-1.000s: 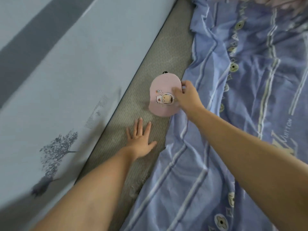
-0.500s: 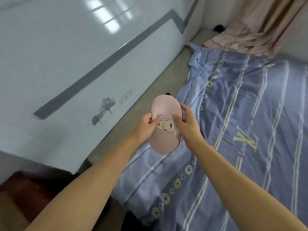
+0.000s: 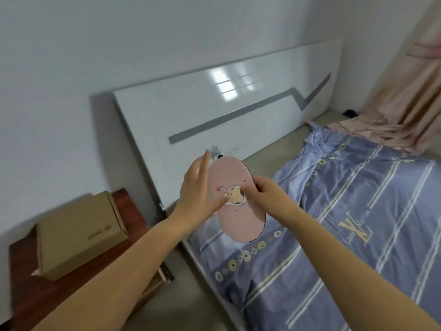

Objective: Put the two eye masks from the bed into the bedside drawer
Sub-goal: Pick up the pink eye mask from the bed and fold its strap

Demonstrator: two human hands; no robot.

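Lifted higher than half a second ago, the pink eye mask [image 3: 235,199] is now held up over the bed [image 3: 334,235] edge. It is pinched by the right hand [image 3: 267,194]. Left hand [image 3: 198,187] fingers are spread apart, maybe just touching it. It should be carried flat toward the bedside table [image 3: 47,290].

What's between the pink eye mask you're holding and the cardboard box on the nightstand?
Head view: the left hand and forearm cross that stretch, beside the pink eye mask. Behind them is the headboard's lower corner. The cardboard box lies farther left.
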